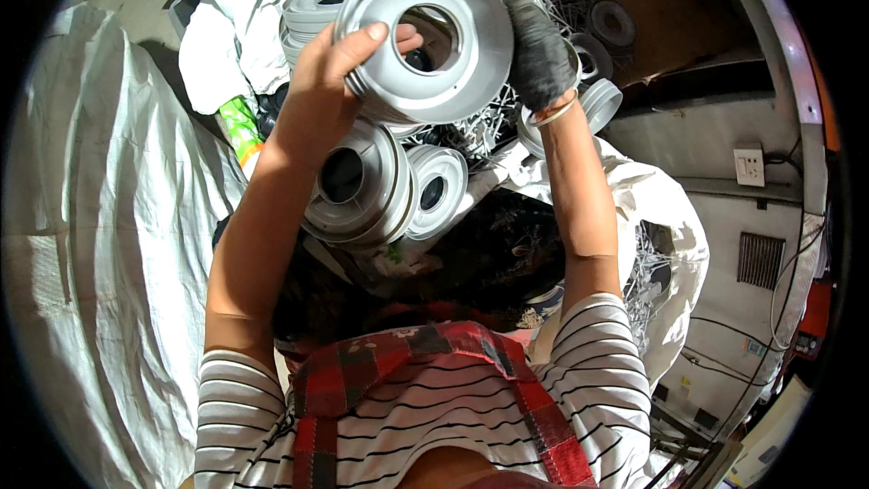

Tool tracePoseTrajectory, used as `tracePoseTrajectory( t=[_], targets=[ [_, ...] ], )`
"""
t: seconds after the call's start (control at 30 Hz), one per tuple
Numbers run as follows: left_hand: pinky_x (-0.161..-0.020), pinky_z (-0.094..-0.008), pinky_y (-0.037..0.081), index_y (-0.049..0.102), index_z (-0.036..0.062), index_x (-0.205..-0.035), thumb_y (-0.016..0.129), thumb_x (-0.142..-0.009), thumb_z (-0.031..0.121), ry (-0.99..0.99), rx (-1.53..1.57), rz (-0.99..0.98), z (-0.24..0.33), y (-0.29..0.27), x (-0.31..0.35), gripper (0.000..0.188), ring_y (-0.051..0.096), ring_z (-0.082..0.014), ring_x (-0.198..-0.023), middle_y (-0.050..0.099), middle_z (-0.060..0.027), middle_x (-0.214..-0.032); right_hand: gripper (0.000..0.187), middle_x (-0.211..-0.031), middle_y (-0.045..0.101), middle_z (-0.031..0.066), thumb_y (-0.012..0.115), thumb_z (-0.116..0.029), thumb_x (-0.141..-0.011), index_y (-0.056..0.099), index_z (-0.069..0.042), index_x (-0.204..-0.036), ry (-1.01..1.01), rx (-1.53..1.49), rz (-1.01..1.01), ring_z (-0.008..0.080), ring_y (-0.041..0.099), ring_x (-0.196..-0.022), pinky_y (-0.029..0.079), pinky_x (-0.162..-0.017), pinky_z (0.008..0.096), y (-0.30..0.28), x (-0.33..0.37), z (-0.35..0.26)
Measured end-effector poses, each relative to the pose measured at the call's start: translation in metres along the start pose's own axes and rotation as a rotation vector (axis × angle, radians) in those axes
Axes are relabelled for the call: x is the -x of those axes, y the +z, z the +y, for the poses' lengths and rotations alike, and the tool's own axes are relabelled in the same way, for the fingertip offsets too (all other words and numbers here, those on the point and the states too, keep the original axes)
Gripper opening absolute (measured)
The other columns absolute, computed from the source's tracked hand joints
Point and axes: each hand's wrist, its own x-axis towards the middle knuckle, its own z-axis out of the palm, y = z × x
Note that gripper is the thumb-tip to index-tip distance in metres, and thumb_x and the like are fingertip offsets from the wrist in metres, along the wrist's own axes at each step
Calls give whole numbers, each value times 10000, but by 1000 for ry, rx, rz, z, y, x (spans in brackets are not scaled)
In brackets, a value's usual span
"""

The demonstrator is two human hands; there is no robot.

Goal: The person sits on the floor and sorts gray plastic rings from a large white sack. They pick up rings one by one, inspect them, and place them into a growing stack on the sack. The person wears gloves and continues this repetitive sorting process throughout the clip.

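A stack of grey plastic rings (480, 59), wide and flanged with a round hole in the middle, is held up in front of me. My bare left hand (348, 59) grips its left side, the thumb on the front face and fingertips showing through the hole. Along the stack's right edge lies my right hand (540, 50) in a dark grey glove, holding that side; its fingertips are partly hidden. Just below, another large grey ring (385, 186) and a smaller grey ring (450, 183) rest tilted close together.
Stacked grey rings (312, 14) stand behind my left hand. Thin grey plastic scraps (489, 131) lie beneath the held stack. Dark rings (611, 23) sit at the far right. A white woven sack (118, 217) covers the left; another white sack (683, 226) lies by my right arm.
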Motion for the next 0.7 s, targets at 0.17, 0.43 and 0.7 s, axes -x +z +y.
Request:
tracePoseTrajectory(
  t=[0.17,0.43,0.7],
  targets=[
    [-949,-391,455,431,-111,-1230,553,-830,407,-7,20,137,-5,-15,-6,665,584,-286,-1052,586,-222,-1100,413,-961,655,197,541,-386,-842,658,-12,-973,647,-105,-228,343,617,-930,471,-798,381,76,14,102],
    [-941,-418,451,445,-64,-1231,510,-883,339,62,219,122,-16,-29,-17,536,593,-285,-1034,604,-192,-1092,390,-983,645,213,576,-336,-812,630,-22,-1036,519,393,-625,369,606,-936,469,-813,390,168,63,139],
    [-781,-294,511,524,-2,-1111,683,-804,126,-16,332,236,-24,-20,-28,368,637,-165,-874,660,-100,-942,404,-974,647,214,605,-326,-791,615,-26,-1060,520,476,-675,366,610,-930,473,-806,394,161,66,134]
  ],
)
